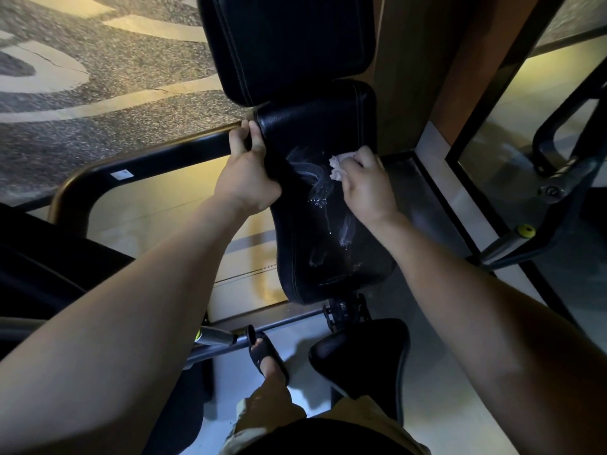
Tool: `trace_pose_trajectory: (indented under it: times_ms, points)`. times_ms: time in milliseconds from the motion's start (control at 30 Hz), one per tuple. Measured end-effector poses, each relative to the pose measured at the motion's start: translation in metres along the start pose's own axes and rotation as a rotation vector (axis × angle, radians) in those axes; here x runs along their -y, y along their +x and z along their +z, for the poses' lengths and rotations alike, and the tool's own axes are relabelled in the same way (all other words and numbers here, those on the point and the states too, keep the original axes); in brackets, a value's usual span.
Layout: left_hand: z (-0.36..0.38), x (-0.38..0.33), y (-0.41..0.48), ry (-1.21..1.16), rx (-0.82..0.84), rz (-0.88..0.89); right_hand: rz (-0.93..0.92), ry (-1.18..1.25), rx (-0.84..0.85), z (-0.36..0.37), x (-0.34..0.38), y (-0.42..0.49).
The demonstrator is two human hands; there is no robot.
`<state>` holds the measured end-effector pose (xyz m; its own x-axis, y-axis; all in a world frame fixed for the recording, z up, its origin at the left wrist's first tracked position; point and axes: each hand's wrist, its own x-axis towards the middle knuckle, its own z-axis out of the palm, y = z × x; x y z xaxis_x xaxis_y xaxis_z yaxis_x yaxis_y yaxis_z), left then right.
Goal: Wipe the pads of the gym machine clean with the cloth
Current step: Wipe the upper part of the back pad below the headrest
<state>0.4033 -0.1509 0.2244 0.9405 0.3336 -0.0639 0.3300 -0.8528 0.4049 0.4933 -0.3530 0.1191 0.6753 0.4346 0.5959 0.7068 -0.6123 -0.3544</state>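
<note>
The right hand [364, 185] is closed around a crumpled pale cloth [340, 165], pressing it onto the black back pad [325, 205] of the gym machine; only the wad's edge at 10 o'clock of the knuckles shows, the rest is hidden in the fist. The left hand [248, 172] clamps the pad's left edge, thumb on the face, fingers curled behind and out of sight. Wet streaks and droplets [323, 198] shine on the pad between the two hands and run toward 6 o'clock. At 12 o'clock a second black pad [289, 44] is cut off by the frame's top. At 6 o'clock sits the dark seat pad [364, 353], partly covered by the right forearm. A black frame tube [157, 162] runs toward 9 o'clock and carries a small white label [122, 174], its writing too small to read. At 3 o'clock a yellow knob [525, 230] shows on a lever. A foot in a black sandal [264, 356] stands on the floor at 6 o'clock
</note>
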Motion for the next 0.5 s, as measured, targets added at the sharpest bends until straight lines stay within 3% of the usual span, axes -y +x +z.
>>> trace_pose_trajectory:
  times_ms: [233,500]
  points:
    - [0.002,0.001,-0.001,-0.015,-0.021,-0.001,-0.025,0.062,-0.153,-0.021,0.018,0.065]
    - [0.007,0.005,-0.002,-0.003,-0.061,0.021,-0.063,0.027,0.124,-0.007,0.014,0.012]
